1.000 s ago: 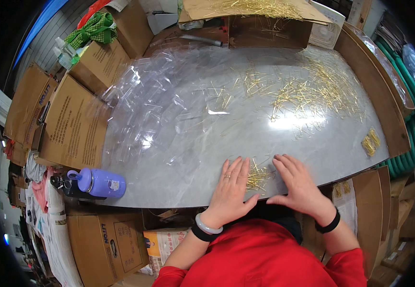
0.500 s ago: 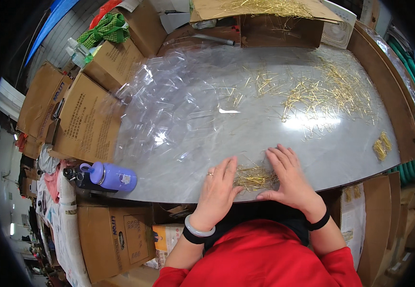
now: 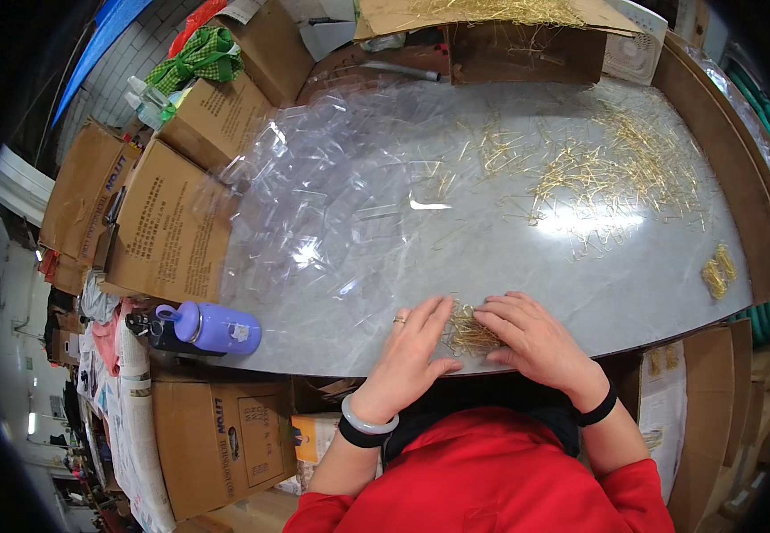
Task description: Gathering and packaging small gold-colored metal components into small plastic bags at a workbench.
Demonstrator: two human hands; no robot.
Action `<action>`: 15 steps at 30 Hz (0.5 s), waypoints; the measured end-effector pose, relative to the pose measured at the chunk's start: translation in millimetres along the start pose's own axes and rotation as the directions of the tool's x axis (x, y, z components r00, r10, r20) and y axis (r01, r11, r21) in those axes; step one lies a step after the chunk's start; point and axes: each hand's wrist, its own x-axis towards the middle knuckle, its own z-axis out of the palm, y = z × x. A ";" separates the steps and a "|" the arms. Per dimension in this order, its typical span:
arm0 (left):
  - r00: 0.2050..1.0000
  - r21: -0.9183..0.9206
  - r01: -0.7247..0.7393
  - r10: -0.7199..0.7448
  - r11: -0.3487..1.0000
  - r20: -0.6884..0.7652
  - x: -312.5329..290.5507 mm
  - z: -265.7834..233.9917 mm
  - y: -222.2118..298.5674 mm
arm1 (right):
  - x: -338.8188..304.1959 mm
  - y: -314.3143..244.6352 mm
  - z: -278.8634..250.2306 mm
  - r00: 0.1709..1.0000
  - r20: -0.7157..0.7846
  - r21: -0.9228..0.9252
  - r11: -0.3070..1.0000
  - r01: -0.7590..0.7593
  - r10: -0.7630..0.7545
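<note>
A bunch of thin gold wire hooks (image 3: 471,334) lies at the table's near edge, between my two hands. My left hand (image 3: 413,345) rests along its left side with fingers stretched out and thumb apart. From the right, my right hand (image 3: 531,342) lies against the bunch, its straight fingers partly over it. Both hands are open, and part of the bunch is hidden under the right fingers. Many more loose gold wire hooks (image 3: 620,173) are scattered at the back right of the grey table (image 3: 492,258).
Clear plastic pieces (image 3: 323,191) cover the table's left half. A purple bottle (image 3: 225,329) stands at the near left edge. Two small gold hook bundles (image 3: 718,272) lie at the right, beside a cardboard wall (image 3: 731,160). A cardboard box (image 3: 527,55) stands at the back.
My right hand has moved inward over the bunch, its fingers closer together. The hands are nearer each other, and the bunch between them looks narrower.
</note>
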 end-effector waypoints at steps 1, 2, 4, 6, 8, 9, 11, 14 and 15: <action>1.000 0.069 0.009 -0.010 0.998 0.015 -0.4 -0.5 -0.6 | 1.7 -4.3 0.0 1.000 0.000 0.004 1.000 0.002 -0.002; 1.000 0.069 0.012 -0.013 0.998 0.015 1.2 -0.2 0.2 | 3.4 -8.5 0.1 0.999 -0.033 -0.019 1.000 0.006 -0.006; 1.000 0.107 -0.014 0.013 0.994 0.012 6.8 2.2 3.1 | 3.8 -9.4 1.6 0.998 -0.064 -0.039 0.999 0.010 -0.012; 1.000 0.129 -0.003 0.003 0.992 0.002 9.2 7.3 3.0 | 2.2 -3.8 4.6 0.997 -0.009 -0.091 0.993 0.079 -0.080; 1.000 0.153 0.011 -0.010 0.988 -0.008 9.8 14.0 5.6 | -1.0 3.2 6.9 0.995 0.000 -0.086 0.991 0.102 -0.102; 0.996 0.123 0.088 -0.084 0.989 -0.037 7.9 19.1 8.6 | -1.8 5.5 7.6 0.992 0.008 -0.083 0.989 0.125 -0.124; 0.984 0.092 0.171 -0.165 0.981 -0.065 3.0 25.6 13.1 | -1.1 0.9 3.6 0.995 -0.017 -0.031 0.995 0.096 -0.096; 0.974 0.055 0.180 -0.170 0.982 -0.148 -4.4 26.9 21.6 | 1.2 -8.6 0.5 0.998 -0.061 0.022 0.999 0.029 -0.027; 0.967 -0.170 0.226 -0.242 0.959 -0.077 -6.2 25.7 25.9 | 1.5 -9.8 0.6 0.996 -0.084 0.020 1.000 -0.011 0.013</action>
